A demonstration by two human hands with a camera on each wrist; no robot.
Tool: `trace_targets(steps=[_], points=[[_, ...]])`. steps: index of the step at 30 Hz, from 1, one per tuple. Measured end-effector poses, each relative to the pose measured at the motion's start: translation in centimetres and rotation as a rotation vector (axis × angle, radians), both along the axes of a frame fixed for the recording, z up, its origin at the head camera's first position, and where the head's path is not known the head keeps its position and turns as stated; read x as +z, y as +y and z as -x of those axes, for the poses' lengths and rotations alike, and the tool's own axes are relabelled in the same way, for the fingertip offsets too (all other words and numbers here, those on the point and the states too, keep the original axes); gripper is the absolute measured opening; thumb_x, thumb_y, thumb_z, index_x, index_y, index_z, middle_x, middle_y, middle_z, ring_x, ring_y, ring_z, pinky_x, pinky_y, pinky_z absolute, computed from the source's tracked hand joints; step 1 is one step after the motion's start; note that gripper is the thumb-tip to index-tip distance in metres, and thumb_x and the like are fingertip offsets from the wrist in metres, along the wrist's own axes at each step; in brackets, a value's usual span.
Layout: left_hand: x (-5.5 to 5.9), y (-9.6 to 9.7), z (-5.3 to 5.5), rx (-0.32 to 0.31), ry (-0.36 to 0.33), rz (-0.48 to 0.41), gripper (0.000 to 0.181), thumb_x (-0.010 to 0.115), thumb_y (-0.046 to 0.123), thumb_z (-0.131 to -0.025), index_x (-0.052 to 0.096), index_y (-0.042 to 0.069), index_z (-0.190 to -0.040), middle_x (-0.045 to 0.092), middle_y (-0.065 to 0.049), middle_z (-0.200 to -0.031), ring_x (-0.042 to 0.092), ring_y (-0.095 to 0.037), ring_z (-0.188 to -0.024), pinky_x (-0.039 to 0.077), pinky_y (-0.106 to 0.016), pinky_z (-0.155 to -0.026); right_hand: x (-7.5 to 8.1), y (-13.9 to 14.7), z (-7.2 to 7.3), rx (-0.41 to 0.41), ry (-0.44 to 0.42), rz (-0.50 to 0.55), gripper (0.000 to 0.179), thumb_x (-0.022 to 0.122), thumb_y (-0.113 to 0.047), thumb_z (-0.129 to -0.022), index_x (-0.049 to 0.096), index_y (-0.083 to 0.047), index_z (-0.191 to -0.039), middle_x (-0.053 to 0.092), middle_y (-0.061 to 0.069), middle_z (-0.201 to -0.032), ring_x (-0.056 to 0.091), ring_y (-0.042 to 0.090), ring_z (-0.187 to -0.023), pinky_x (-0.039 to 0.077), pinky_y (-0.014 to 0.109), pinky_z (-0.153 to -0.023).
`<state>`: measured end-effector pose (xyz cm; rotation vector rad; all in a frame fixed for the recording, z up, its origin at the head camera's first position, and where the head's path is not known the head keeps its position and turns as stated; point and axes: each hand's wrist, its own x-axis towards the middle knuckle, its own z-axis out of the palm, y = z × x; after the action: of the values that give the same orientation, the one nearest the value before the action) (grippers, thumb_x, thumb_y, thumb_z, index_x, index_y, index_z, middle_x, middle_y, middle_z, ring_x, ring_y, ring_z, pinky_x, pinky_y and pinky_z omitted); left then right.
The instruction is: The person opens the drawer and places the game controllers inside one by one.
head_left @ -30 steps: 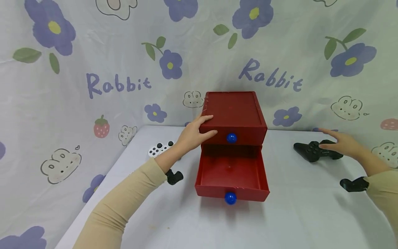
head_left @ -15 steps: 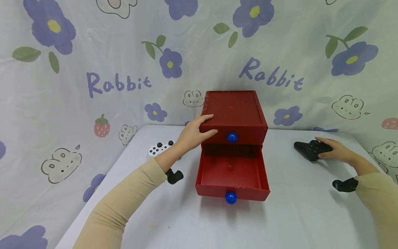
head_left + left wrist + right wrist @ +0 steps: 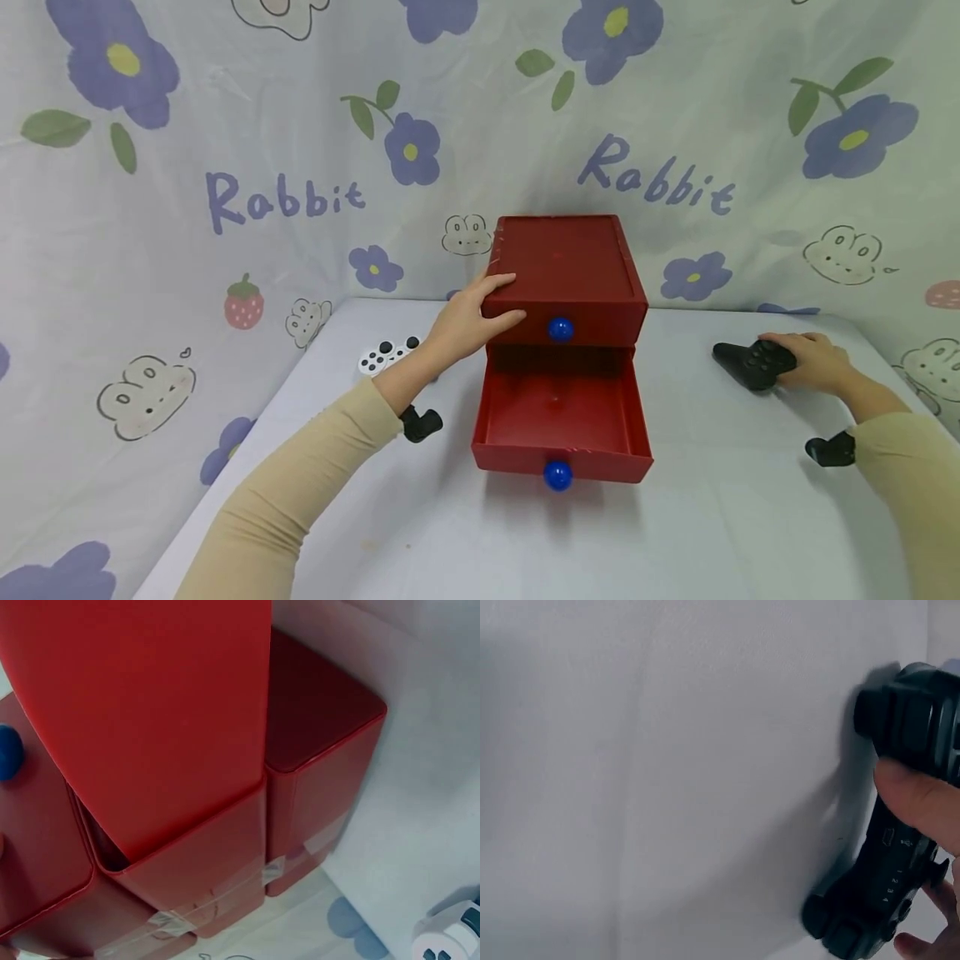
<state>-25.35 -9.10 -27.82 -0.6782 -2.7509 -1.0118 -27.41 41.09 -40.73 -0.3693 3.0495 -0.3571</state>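
My left hand (image 3: 465, 325) rests on the left front corner of a red drawer cabinet (image 3: 558, 258), fingers on its top and thumb against the upper drawer's front. Below that drawer, another drawer (image 3: 558, 417) with a blue knob (image 3: 558, 476) is pulled out, and nothing lies in it. The left wrist view shows a third red section (image 3: 322, 765) beneath it. At the right, my right hand (image 3: 817, 362) grips a black game controller (image 3: 742, 362) by its right part. The right wrist view shows my thumb across the controller's edge (image 3: 877, 870), close to the white surface.
A white game controller (image 3: 378, 360) lies left of the cabinet, partly hidden behind my left forearm. A white cloth (image 3: 600, 142) printed with flowers and rabbits hangs behind the white table (image 3: 697, 517). Small black devices sit at both wrists.
My right hand has come down from above the black controller and taken hold of its right part. My left hand and the pulled-out drawer have stayed put.
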Motion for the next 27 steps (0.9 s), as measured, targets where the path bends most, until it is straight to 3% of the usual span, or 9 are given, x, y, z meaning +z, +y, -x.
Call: trace_targets(steps=[4, 7, 16, 22, 27], points=[[0.1, 0.0, 0.1, 0.007, -0.001, 0.005, 0.057, 0.053, 0.048, -0.074, 0.035, 0.029, -0.125, 0.022, 0.008, -0.135, 0.04, -0.014, -0.105, 0.042, -0.031, -0.077, 0.2, -0.5, 0.1, 0.053, -0.027, 0.036, 0.083, 0.068, -0.046, -0.058, 0.035, -0.003, -0.12, 0.039, 0.032, -0.113, 0.037, 0.046, -0.098, 0.031, 0.058, -0.072], [0.2, 0.0, 0.3, 0.003, 0.002, 0.007, 0.058, 0.053, 0.048, -0.074, 0.035, 0.028, -0.125, 0.024, 0.007, -0.134, 0.04, -0.014, -0.104, 0.042, -0.03, -0.078, 0.2, -0.8, -0.1, 0.049, -0.07, 0.091, 0.085, 0.067, -0.047, -0.058, 0.033, 0.0, -0.121, 0.037, 0.034, -0.113, 0.037, 0.047, -0.099, 0.03, 0.056, -0.075], [-0.2, 0.0, 0.1, 0.006, -0.014, 0.005, 0.057, 0.053, 0.047, -0.074, 0.035, 0.028, -0.125, 0.026, 0.007, -0.133, 0.04, -0.015, -0.105, 0.041, -0.032, -0.079, 1.3, -2.2, -0.7, 0.007, -0.097, 0.061, 0.086, 0.063, -0.052, -0.062, 0.032, 0.002, -0.122, 0.039, 0.035, -0.111, 0.041, 0.046, -0.094, 0.035, 0.054, -0.068], [-0.3, 0.0, -0.1, -0.002, 0.009, -0.022, 0.055, 0.054, 0.045, -0.074, 0.038, 0.027, -0.123, 0.029, 0.006, -0.131, 0.041, -0.015, -0.103, 0.042, -0.034, -0.078, 3.7, -3.9, -1.6, 0.066, 0.02, 0.109, 0.073, 0.066, -0.042, -0.064, 0.04, 0.003, -0.115, 0.053, 0.021, -0.094, 0.05, 0.03, -0.08, 0.039, 0.045, -0.064], [-0.2, 0.0, -0.2, 0.008, 0.014, -0.013, 0.055, 0.054, 0.046, -0.074, 0.038, 0.027, -0.123, 0.028, 0.007, -0.131, 0.041, -0.014, -0.103, 0.041, -0.033, -0.078, 6.1, -6.0, -2.4, 0.079, 0.063, 0.153, 0.07, 0.065, -0.04, -0.066, 0.04, 0.002, -0.116, 0.052, 0.018, -0.096, 0.048, 0.028, -0.081, 0.038, 0.043, -0.065]])
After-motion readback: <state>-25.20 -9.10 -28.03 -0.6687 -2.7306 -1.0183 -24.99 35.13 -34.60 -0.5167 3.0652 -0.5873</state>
